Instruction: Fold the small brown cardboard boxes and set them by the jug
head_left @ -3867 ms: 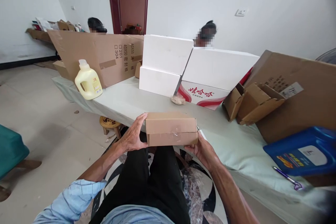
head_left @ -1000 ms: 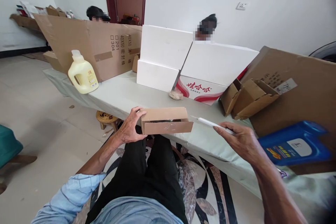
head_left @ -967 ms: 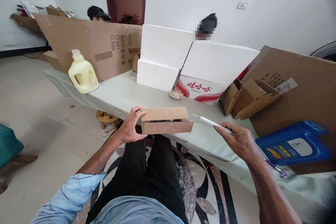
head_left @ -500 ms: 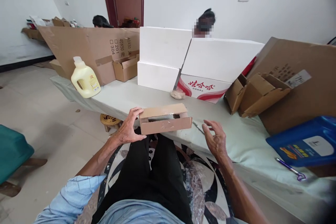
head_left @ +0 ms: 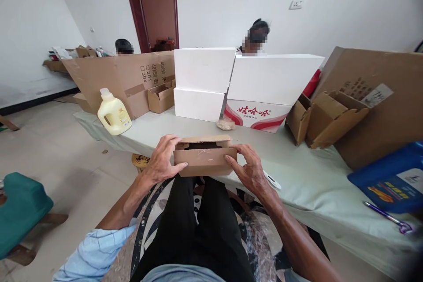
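A small brown cardboard box point(head_left: 205, 162) sits at the table's near edge, tilted toward me, with a gap along its top between the flaps. My left hand point(head_left: 162, 158) grips its left end, thumb on the front face and fingers behind. At the right end, my right hand point(head_left: 248, 165) holds the box the same way, thumb against the front. The inside of the box is dark and I cannot make out what it holds. Beside my right wrist a slim white-handled tool point(head_left: 272, 179) lies on the cloth, partly hidden.
White boxes point(head_left: 205, 70) and a red-and-white carton point(head_left: 257, 115) stand at the back. A yellow jug point(head_left: 114, 114) is on the left. Blue container point(head_left: 390, 180), purple-handled tool point(head_left: 388, 217) and open cardboard boxes point(head_left: 333, 119) are on the right. Two people sit beyond the boxes.
My right hand has moved left from above the tool and closed on the box's right end. The box has tipped so more of its front face shows. The left hand keeps its grip.
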`<state>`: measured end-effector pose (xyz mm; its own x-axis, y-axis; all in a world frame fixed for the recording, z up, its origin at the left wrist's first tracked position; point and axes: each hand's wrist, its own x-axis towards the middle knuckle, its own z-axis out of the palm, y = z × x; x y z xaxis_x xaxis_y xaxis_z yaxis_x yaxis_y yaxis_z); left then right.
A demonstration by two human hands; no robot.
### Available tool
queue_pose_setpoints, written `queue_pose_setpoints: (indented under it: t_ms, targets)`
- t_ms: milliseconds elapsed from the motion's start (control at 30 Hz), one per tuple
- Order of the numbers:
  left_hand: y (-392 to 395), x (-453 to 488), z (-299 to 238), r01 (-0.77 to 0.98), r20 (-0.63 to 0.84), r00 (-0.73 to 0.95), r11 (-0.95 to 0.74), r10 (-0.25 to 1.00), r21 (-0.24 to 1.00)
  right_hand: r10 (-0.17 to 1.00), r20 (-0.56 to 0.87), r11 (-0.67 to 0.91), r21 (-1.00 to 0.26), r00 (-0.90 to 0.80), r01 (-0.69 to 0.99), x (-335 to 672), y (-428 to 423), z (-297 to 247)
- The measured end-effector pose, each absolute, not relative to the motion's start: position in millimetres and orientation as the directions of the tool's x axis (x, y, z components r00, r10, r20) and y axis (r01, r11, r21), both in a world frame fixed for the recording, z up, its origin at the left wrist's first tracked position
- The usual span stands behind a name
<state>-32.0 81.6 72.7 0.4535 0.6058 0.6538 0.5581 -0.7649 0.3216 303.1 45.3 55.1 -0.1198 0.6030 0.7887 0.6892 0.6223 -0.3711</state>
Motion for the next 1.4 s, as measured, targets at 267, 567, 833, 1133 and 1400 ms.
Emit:
queue_pose_setpoints:
  t_ms: [267,567,833,1133,1400]
  targets:
    - [79.2,14.6,99.7,0.549,0.538,0.625,-0.808,0.566,0.212,0.669,0.739,0.587,-0.455,-0.084,0.67,291.7,43.7,59.7]
    - [94.4,22.1,93.4,0.478,0.579,0.604,-0.83,0.548,0.288,0.733,0.676,0.561,-0.535,-0.078,0.632,287.7,47.1,61.7]
    - [100.1,25.9,77.7,0.399,0.72,0.509,-0.871,0.471,0.287,0.754,0.655,0.536,-0.575,-0.045,0.619,283.4,45.7,65.5]
    - [104.8,32.8,74.9,0.335,0.789,0.43,-0.889,0.439,0.312,0.777,0.629,0.508,-0.602,-0.026,0.616,281.8,46.1,68.9]
    - [95.4,35.0,73.5,0.385,0.79,0.407,-0.87,0.459,0.307,0.787,0.617,0.493,-0.621,-0.007,0.61,279.1,42.7,69.1]
